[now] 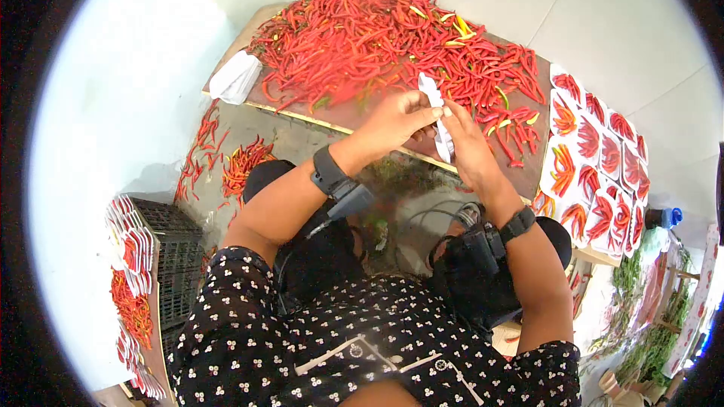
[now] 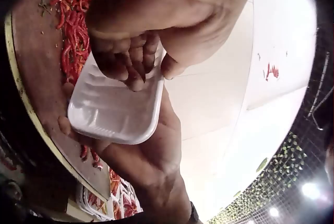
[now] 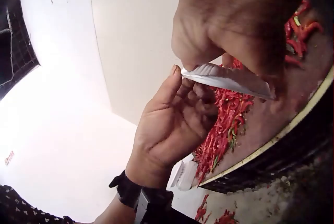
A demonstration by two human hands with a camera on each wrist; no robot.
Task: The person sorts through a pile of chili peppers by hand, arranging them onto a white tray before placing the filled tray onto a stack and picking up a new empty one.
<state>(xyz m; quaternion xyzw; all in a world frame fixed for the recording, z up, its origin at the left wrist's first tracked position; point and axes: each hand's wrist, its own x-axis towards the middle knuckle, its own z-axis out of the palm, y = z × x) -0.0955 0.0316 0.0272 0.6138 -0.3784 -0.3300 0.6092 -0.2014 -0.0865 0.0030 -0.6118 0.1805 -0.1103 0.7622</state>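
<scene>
White tray (image 2: 112,119): I have it between the left hand (image 1: 396,122) and the right hand (image 1: 469,139), above the near edge of the table (image 2: 39,62); it tilts on edge, hollow turned left
Left grip: thumb at the tray's rim, fingers curled into the hollow; I read a narrow pinch
Right grip: wrapped round the tray's outer side, fingers bent over its edge; I see little gap
Chili heap (image 1: 339,45): mostly red, spread loose over the table's far side; a few yellow and green
Filled trays (image 1: 575,152): in rows, far right
Tray stack (image 1: 236,78): table's left end
Floor chilies (image 1: 245,169): left, near a dark crate (image 1: 170,230)
</scene>
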